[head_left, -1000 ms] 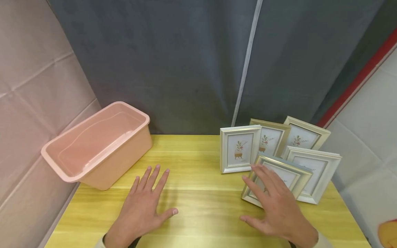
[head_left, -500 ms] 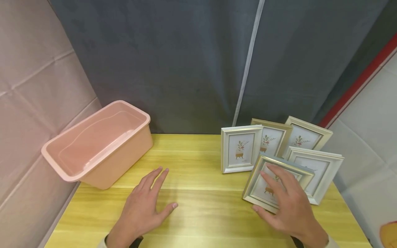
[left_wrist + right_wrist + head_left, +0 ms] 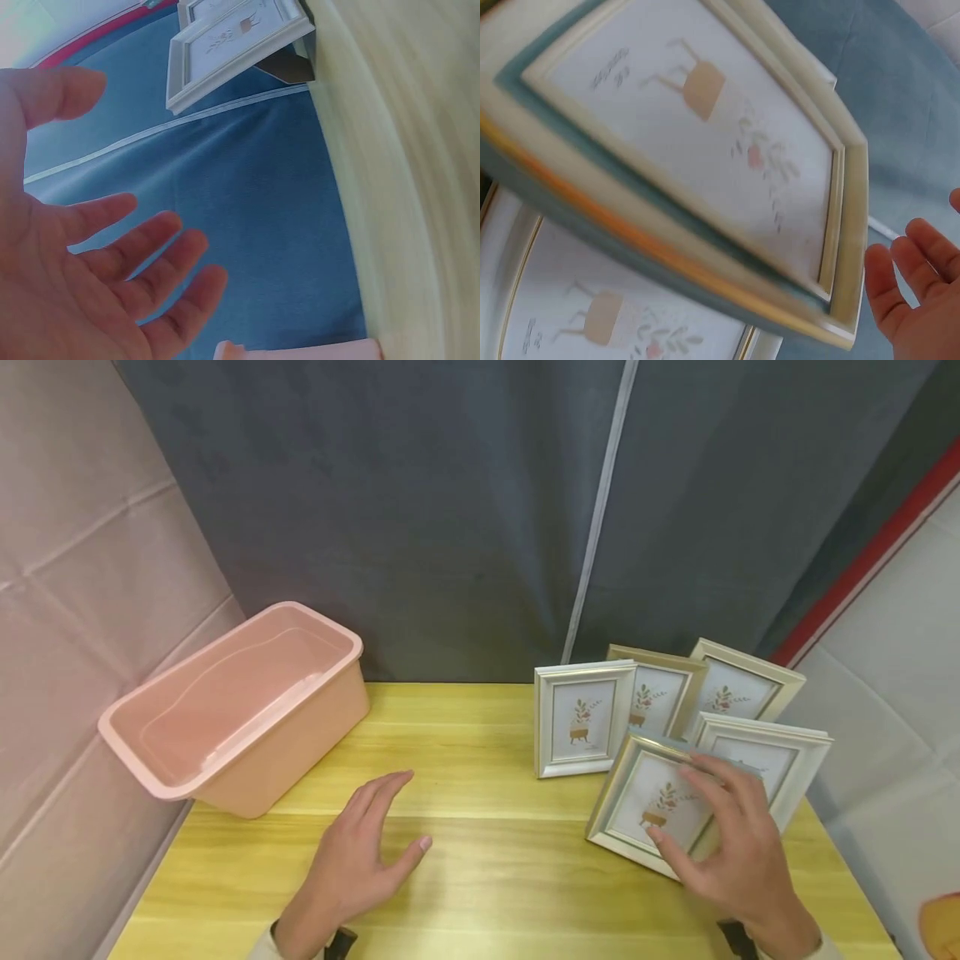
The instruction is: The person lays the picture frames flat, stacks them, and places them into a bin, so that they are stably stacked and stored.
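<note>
My right hand (image 3: 742,856) is held in front of the nearest picture frame (image 3: 637,797), a pale gold and grey-blue one with a potted-plant print. Its fingers are relaxed and slightly bent, overlapping the frame's right part in the head view. In the right wrist view those fingertips (image 3: 889,285) show beyond the frame's edge, holding nothing. Behind stand a white picture frame (image 3: 585,718), a gold-brown one (image 3: 660,693), a cream one (image 3: 738,685) and another white one (image 3: 795,768). My left hand (image 3: 352,860) hovers over the table with fingers relaxed, thumb spread and nothing held.
A pink plastic bin (image 3: 285,735) stands at the table's back left, with nothing seen inside. The yellow wooden table (image 3: 480,860) ends at a dark grey curtain (image 3: 405,527). Pale coverings flank both sides, and a red strip (image 3: 877,552) runs along the right.
My right hand has moved right across the front picture frame, uncovering more of its print. The left hand's fingers have drawn closer together. The frames and bin stay put.
</note>
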Demonstrator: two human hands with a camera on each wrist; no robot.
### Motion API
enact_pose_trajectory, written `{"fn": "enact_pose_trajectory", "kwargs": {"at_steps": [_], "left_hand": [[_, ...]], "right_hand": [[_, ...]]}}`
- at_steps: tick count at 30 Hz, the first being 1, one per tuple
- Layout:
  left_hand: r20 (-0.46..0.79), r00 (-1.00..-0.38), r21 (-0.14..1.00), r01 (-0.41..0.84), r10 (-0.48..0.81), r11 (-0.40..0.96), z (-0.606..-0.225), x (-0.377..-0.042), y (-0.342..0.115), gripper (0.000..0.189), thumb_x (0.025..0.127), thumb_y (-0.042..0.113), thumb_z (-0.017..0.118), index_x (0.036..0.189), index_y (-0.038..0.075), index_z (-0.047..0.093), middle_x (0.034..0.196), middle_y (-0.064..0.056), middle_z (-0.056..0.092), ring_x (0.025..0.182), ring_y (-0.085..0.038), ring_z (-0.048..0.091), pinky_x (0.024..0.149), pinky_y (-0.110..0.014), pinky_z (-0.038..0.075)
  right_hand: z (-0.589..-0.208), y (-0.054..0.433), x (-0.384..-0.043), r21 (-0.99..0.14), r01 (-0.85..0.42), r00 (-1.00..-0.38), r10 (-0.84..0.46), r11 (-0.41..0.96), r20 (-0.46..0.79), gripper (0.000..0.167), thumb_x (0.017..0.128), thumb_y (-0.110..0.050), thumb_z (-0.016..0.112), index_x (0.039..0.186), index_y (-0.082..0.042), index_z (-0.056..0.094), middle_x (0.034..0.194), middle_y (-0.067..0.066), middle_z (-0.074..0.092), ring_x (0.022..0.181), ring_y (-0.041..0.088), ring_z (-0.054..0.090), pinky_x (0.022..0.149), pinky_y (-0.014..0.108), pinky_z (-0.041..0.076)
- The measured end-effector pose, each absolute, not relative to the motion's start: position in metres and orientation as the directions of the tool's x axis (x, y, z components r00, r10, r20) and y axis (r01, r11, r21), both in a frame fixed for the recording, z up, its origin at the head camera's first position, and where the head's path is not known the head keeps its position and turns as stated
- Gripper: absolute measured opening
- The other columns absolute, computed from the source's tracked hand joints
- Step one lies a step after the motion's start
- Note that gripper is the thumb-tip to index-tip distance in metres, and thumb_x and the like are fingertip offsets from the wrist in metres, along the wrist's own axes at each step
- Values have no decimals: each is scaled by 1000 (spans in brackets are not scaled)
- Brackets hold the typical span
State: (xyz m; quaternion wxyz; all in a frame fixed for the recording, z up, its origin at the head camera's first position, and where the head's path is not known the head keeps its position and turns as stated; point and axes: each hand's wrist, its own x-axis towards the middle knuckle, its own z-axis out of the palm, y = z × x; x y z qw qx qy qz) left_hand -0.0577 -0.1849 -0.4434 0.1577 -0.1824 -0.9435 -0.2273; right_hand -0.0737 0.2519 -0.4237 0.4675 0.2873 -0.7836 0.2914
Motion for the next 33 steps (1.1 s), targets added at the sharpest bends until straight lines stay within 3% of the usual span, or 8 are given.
{"fn": "enact_pose_trajectory", "kwargs": {"at_steps": [5, 11, 18, 21, 25, 28, 31, 33], "left_hand": [[387, -883, 401, 421, 266, 814, -448, -62, -183, 76, 89, 38, 82, 153, 13, 51, 148, -7, 60, 134, -30, 60, 102, -54, 58], [361, -898, 491, 414, 254, 766, -454, -64, -181, 69, 92, 31, 82, 151, 14, 53, 146, -2, 62, 129, -25, 63, 102, -49, 59], [295, -917, 637, 399, 269, 660, -461, -64, -178, 61, 95, 25, 80, 150, 20, 54, 145, 3, 62, 124, -20, 64, 99, -41, 61], [309, -906, 663, 423, 289, 618, -465, -64, -177, 58, 96, 22, 79, 149, 21, 55, 144, 3, 63, 124, -19, 64, 98, -39, 61], [351, -882, 690, 470, 314, 550, -472, -67, -175, 55, 97, 19, 77, 147, 21, 55, 141, 5, 64, 123, -17, 65, 95, -36, 61], [381, -867, 711, 496, 320, 498, -478, -69, -174, 55, 97, 16, 77, 147, 22, 55, 139, 5, 65, 120, -18, 66, 93, -35, 62], [401, -857, 727, 512, 324, 457, -483, -71, -173, 54, 97, 14, 76, 146, 22, 55, 138, 5, 65, 118, -19, 66, 91, -37, 63], [402, -854, 735, 516, 330, 440, -486, -71, -171, 54, 97, 13, 76, 146, 22, 56, 137, 4, 66, 117, -20, 66, 90, -37, 63]], "right_hand": [[-423, 261, -76, -204, -707, -386, -127, 677, 914, 74, 95, -56, 72, 116, 15, 68, 117, 39, 64, 124, 33, 59, 117, 19, 38], [-421, 268, -81, -232, -676, -380, -60, 700, 923, 71, 95, -55, 71, 116, 13, 70, 118, 36, 67, 120, 35, 61, 112, 18, 37], [-426, 281, -79, -273, -579, -414, 12, 768, 910, 71, 95, -60, 67, 108, 10, 74, 117, 35, 68, 98, 50, 53, 102, 15, 30], [-432, 291, -78, -321, -529, -477, 37, 785, 878, 75, 95, -62, 65, 110, 10, 74, 120, 36, 66, 112, 29, 58, 100, 15, 29], [-440, 304, -79, -379, -504, -537, 62, 777, 841, 75, 94, -61, 66, 115, 11, 73, 124, 38, 64, 129, 0, 46, 92, 8, 31], [-445, 311, -81, -423, -543, -574, 48, 726, 818, 62, 94, -44, 73, 121, 13, 71, 127, 37, 64, 129, -2, 51, 89, 0, 37], [-453, 316, -83, -505, -588, -634, 28, 632, 773, 46, 88, -8, 78, 127, 15, 66, 133, 23, 66, 121, -3, 61, 85, 0, 48], [-458, 320, -83, -578, -590, -686, 27, 564, 727, 53, 80, 15, 75, 131, 16, 63, 138, 12, 65, 113, -5, 65, 82, 3, 52]]}}
